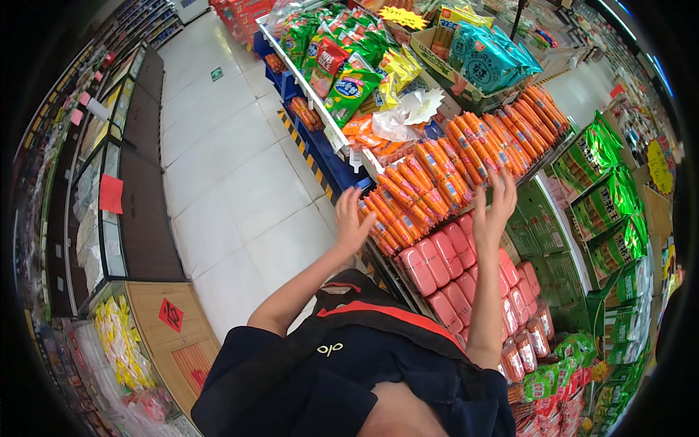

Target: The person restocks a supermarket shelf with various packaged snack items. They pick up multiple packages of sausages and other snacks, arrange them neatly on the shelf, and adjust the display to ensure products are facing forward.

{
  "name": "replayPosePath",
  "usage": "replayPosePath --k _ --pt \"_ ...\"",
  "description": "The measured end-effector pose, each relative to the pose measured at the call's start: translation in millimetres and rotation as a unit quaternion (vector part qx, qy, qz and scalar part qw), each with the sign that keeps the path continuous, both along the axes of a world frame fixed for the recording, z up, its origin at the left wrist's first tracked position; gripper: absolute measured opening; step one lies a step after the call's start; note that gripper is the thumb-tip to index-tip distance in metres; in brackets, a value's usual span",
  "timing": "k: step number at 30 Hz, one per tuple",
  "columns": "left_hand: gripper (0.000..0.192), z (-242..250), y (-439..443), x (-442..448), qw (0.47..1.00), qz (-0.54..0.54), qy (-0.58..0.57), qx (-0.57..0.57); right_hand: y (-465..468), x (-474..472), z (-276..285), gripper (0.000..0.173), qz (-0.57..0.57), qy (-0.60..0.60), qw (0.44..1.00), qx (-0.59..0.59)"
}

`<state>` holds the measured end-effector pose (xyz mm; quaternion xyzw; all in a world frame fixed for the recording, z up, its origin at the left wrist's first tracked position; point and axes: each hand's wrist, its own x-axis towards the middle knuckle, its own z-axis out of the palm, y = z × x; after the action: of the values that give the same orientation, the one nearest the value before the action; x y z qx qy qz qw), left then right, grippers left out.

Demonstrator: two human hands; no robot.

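Observation:
Orange packs of sausages [437, 175] stand in a long row across the display in front of me. My left hand [352, 218] is at the row's near left end, fingers spread beside the last packs; whether it touches them I cannot tell. Farther right, my right hand [496, 199] lies at the front side of the row, its fingertips at the packs, fingers apart and not closed round any. Below the row, pink luncheon-meat packs [435, 264] are stacked in tiers, partly hidden by my right forearm.
Behind the row, a white-edged bin [306, 90] holds green and yellow snack bags, and a carton [437, 63] holds teal bags [483, 57]. Green sausage bags [606, 196] stand on racks at the right. A tiled aisle [235, 164] and cabinets [147, 191] are on the left.

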<state>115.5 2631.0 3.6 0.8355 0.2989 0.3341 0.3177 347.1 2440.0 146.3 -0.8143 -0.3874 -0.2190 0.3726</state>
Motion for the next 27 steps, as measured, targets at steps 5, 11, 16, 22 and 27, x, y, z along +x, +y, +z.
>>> replayPosePath --k 5,11,16,22,27 --pt "0.074 52 77 62 0.99 -0.099 -0.006 0.098 -12 -82 -8 0.034 0.017 0.121 0.992 0.033" --pt "0.082 89 154 163 0.949 -0.241 0.075 0.192 12 -126 -10 0.03 -0.114 0.163 0.976 0.089" --pt "0.082 91 197 237 0.906 -0.23 0.191 0.299 58 -152 -5 0.025 -0.196 0.18 0.96 0.084" --pt "0.028 95 231 262 0.939 -0.327 0.038 0.099 89 -183 -8 0.02 -0.251 0.184 0.941 0.13" --pt "0.036 153 255 254 0.805 -0.367 -0.209 -0.417 104 -202 -15 0.017 -0.26 0.261 0.906 0.207"
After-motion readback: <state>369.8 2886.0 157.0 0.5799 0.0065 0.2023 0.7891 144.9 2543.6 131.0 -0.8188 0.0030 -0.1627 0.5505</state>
